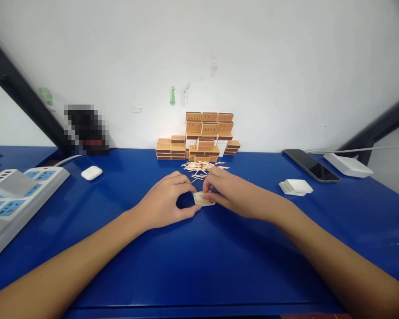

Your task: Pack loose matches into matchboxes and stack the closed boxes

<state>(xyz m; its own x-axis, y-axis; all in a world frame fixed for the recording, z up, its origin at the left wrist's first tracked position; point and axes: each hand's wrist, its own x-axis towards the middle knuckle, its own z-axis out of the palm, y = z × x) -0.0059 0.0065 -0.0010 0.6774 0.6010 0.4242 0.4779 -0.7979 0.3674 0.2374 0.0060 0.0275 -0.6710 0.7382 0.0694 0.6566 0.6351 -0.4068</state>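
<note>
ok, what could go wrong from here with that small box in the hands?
The left hand and right hand pinch the small box at its edges; it could slip or tip. The loose matches lie just behind the knuckles; a forward nudge might scatter them. The stacked matchboxes look uneven and could topple if bumped.

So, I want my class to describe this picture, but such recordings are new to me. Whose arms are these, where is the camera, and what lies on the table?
There is no machine: the arms belong to a person whose head carries the single camera, looking forward and down. The left hand and the right hand meet over a blue table, both pinching a small flat box. Just behind lie loose matches, then stacked matchboxes against the wall. Off to the sides are a power strip, a white earbud case, a phone and a small white tray.
</note>
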